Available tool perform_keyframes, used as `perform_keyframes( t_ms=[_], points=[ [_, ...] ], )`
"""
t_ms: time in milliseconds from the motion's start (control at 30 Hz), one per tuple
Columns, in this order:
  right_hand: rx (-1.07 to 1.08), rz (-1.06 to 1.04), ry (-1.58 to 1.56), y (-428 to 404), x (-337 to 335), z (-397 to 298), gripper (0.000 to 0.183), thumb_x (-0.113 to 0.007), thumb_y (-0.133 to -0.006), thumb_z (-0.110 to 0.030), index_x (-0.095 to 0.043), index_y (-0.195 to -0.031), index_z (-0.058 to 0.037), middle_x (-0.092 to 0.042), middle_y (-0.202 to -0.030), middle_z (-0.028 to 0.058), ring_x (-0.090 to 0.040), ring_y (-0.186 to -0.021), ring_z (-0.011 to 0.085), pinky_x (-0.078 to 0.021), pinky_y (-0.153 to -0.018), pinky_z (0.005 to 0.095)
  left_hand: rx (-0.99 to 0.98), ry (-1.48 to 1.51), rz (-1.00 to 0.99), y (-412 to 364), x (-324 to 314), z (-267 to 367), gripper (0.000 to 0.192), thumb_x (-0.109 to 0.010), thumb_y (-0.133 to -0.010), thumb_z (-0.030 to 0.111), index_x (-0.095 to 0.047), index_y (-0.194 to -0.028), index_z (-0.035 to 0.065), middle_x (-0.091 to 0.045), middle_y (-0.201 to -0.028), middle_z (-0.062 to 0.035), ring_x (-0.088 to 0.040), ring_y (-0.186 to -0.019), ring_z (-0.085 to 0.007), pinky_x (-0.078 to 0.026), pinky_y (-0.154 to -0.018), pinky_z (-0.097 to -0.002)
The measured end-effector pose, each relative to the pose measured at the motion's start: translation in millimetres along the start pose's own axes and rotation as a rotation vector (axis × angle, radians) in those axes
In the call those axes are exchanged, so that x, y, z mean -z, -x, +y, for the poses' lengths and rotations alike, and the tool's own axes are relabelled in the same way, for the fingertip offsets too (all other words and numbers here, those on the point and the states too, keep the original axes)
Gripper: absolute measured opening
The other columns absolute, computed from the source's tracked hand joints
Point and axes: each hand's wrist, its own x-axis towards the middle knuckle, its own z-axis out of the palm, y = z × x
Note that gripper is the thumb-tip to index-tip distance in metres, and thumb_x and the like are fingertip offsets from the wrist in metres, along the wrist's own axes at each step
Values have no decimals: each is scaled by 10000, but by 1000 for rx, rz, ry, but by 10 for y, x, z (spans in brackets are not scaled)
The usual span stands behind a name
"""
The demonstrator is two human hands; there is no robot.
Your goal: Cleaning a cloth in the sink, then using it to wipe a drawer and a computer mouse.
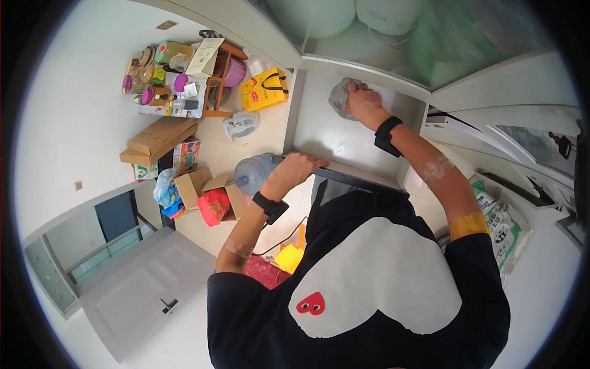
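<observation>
An open drawer (332,133) with a pale inside and a dark front edge is pulled out before me. On its bottom, towards the back, my right hand (366,104) presses a crumpled grey cloth (340,98), fingers bent over it. My left hand (297,170) rests on the top edge of the drawer front, near its left corner, with the fingers over the rim. Both wrists wear a black band. The drawer front is close to my waist.
A glass-fronted cabinet (368,50) holding large containers stands above the drawer. Left are a water jug (253,174), opened cardboard boxes (192,182), a yellow bag (265,91) and a cluttered wooden rack (216,99). A large printed package (502,230) lies at right.
</observation>
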Motion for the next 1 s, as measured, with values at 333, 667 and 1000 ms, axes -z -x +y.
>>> perform_keyframes(
  t_ms=[333, 667, 1000],
  points=[
    [-96, 70, -19, 186, -81, 75, 557, -709, -842, -342, -464, -1249, -52, -575, -1196, 249, -620, -1068, 403, -529, -862, 470, 4, 82, 103, -6, -134, 6, 382, -653, -783, 60, -670, -1154, 152, -711, -999, -73, -684, -885, -287, -549, -777, -409],
    [-413, 423, -47, 385, -326, 703, 579, -712, -839, -439, -457, -1231, -96, -597, -1175, 186, -637, -992, 395, -538, -802, 480, -51, 114, 210, 98, -333, -168, 316, -709, -798, 170, -608, -1091, 107, -652, -961, -73, -643, -982, -273, -503, -833, -397],
    [-343, 643, 64, -509, -719, 140, 591, -774, -805, -274, -443, -1240, -49, -626, -1023, 172, -640, -948, 243, -542, -682, 358, -142, 412, 417, 218, -290, -242, 212, -661, -834, 171, -634, -1028, 91, -613, -964, -61, -623, -929, -262, -492, -798, -409]
  ],
)
